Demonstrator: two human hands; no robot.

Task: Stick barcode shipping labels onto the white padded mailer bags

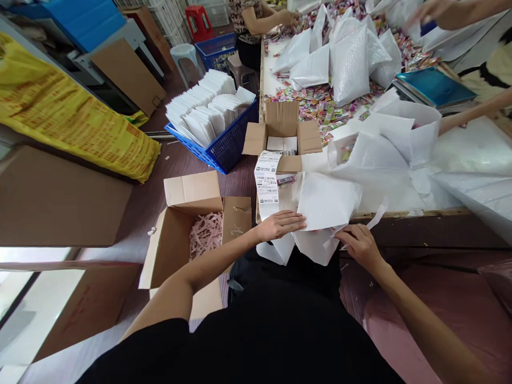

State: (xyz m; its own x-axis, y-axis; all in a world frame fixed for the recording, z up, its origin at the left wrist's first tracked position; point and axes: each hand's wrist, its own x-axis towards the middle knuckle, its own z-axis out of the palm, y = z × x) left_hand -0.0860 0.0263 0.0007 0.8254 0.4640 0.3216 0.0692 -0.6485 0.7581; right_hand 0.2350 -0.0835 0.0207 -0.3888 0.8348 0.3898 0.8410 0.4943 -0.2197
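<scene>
My left hand (pixel 280 224) lies flat on a white mailer bag (pixel 326 202) at the table's near edge, pressing its lower left side. My right hand (pixel 360 244) pinches the bag's bottom flap, with a thin white peel strip (pixel 378 213) curling up beside its fingers. More white bags (pixel 308 246) hang over the edge under it. A strip of printed shipping labels (pixel 267 184) hangs from a small open carton (pixel 282 136) just left of the bag.
An open carton with pink paper shreds (pixel 206 232) stands on the floor at left. A blue basket of white envelopes (pixel 216 114) sits behind it. Filled white bags (pixel 350 58) and scattered candy (pixel 320 104) cover the table. Other people's arms (pixel 472 109) work at right and far end.
</scene>
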